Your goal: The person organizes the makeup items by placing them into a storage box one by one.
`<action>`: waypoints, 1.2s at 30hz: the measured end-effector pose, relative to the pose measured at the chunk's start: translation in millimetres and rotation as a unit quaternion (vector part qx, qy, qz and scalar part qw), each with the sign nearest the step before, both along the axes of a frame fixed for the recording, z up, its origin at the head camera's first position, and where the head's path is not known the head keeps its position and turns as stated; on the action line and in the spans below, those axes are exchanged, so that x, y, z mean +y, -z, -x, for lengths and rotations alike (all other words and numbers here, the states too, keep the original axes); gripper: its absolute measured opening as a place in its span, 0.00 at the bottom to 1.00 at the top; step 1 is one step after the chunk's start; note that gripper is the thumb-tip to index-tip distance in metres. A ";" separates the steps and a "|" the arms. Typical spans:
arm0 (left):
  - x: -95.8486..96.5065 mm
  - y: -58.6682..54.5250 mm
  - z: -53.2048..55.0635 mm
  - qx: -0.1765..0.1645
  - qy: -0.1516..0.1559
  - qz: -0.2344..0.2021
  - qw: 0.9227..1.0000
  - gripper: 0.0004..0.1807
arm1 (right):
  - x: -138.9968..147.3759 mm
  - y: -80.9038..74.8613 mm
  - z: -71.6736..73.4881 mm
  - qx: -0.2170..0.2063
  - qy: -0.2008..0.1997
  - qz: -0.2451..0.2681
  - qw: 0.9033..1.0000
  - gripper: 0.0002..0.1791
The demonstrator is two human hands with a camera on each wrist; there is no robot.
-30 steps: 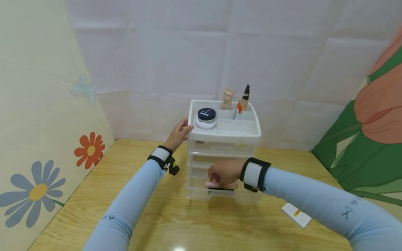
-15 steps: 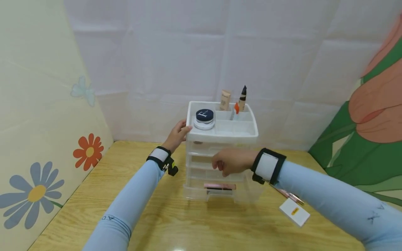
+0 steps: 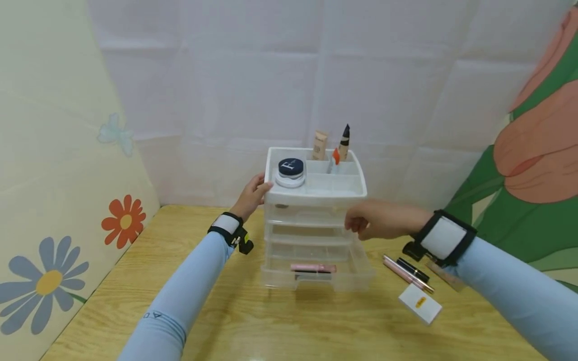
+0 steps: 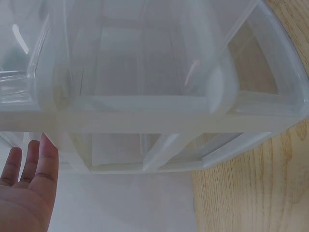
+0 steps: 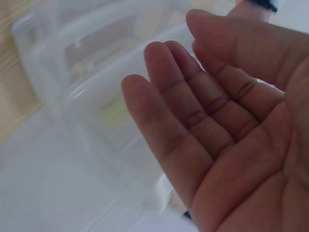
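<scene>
A clear plastic drawer organizer (image 3: 316, 199) with a white top tray stands on the table. Its bottom drawer (image 3: 275, 278) is pulled out, holding a pink tube (image 3: 313, 268) and a slim black item (image 3: 312, 276). My left hand (image 3: 252, 196) rests against the organizer's upper left side, thumb near the top rim. In the left wrist view, that hand's fingers (image 4: 44, 166) are nearly straight against the side frame. Beside the organizer's right front, my right hand (image 3: 384, 219) hovers with nothing in it. Its fingers (image 5: 157, 116) are loosely bent in the right wrist view.
The top tray carries a dark-lidded round compact (image 3: 291, 168), a beige tube (image 3: 319, 146), a black-tipped tube (image 3: 345, 143) and an orange-tipped item (image 3: 336, 156). Right of the organizer lie a pink-and-gold tube (image 3: 406, 273), a black tube (image 3: 413, 269) and a white box (image 3: 420, 303).
My right hand let go of the pink tube in the bottom drawer, then rose and moved right. The items on the right came into view. My left hand stays at the organizer's side.
</scene>
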State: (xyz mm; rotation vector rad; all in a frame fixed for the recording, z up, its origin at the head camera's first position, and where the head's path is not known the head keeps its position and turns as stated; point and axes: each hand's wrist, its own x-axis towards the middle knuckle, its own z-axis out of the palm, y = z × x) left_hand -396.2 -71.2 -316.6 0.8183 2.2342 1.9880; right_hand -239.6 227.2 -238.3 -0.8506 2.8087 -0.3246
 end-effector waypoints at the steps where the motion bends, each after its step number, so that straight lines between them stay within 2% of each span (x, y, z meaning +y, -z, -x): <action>1: -1.2 -0.4 -0.3 0.000 -0.001 0.001 1.000 0.32 | 5.5 1.0 -0.3 0.001 0.009 0.001 1.000 0.09; 6: -7.0 -2.6 -3.3 0.006 -0.005 0.003 1.000 0.32 | 33.7 11.2 -1.1 0.034 0.032 0.006 0.999 0.09; 11: -9.6 -2.1 -4.5 0.006 -0.006 0.001 1.000 0.33 | 61.6 29.6 1.2 0.058 0.056 0.002 0.997 0.11; 23: -7.9 -3.6 -4.6 0.002 -0.015 0.010 1.000 0.32 | 122.6 83.9 14.7 0.020 0.150 -0.012 0.988 0.11; 27: -6.9 -3.3 -3.7 0.001 -0.016 0.006 1.000 0.32 | 134.4 102.6 20.1 0.017 0.182 -0.016 0.983 0.12; 36: -7.8 -2.6 -1.6 -0.003 -0.015 0.007 1.000 0.33 | 147.1 134.6 32.1 -0.021 0.245 0.011 0.969 0.12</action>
